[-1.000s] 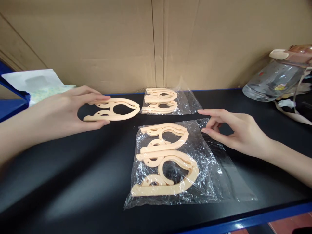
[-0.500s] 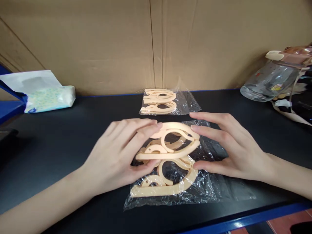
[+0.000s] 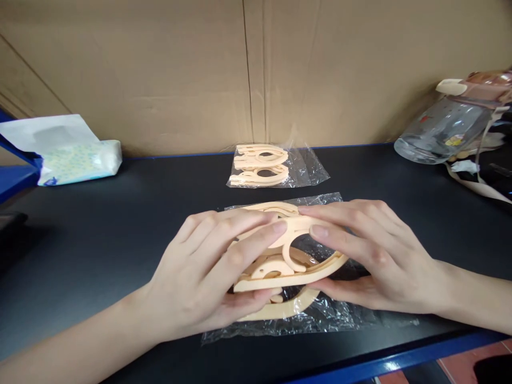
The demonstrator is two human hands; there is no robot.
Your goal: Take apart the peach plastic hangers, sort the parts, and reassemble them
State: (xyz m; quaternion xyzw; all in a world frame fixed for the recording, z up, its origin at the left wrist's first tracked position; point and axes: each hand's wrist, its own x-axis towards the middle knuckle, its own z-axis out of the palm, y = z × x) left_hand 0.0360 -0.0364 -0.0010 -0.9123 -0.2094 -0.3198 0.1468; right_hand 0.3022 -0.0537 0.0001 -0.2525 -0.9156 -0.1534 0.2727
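Note:
A loose peach plastic folding hanger (image 3: 294, 272) is held between both hands just above a clear plastic bag (image 3: 344, 317) on the black tabletop (image 3: 120, 224). My left hand (image 3: 212, 272) grips its left end, fingers on top and thumb below. My right hand (image 3: 368, 256) grips its right end the same way. More peach hangers (image 3: 280, 309) lie inside the bag, mostly hidden under my hands. A second clear bag of hangers (image 3: 262, 165) lies farther back near the cardboard wall.
A tissue pack (image 3: 76, 160) and white paper sit at the back left beside a blue shelf frame (image 3: 16, 176). A clear plastic bottle (image 3: 448, 130) with a pink lid lies at the back right. A cardboard wall (image 3: 248, 69) closes the back. The blue table edge (image 3: 400, 360) runs along the front.
My left hand carried the loose hanger from the back left to over the near bag. My right hand joined it, and both hands now hold the hanger lower and closer to me.

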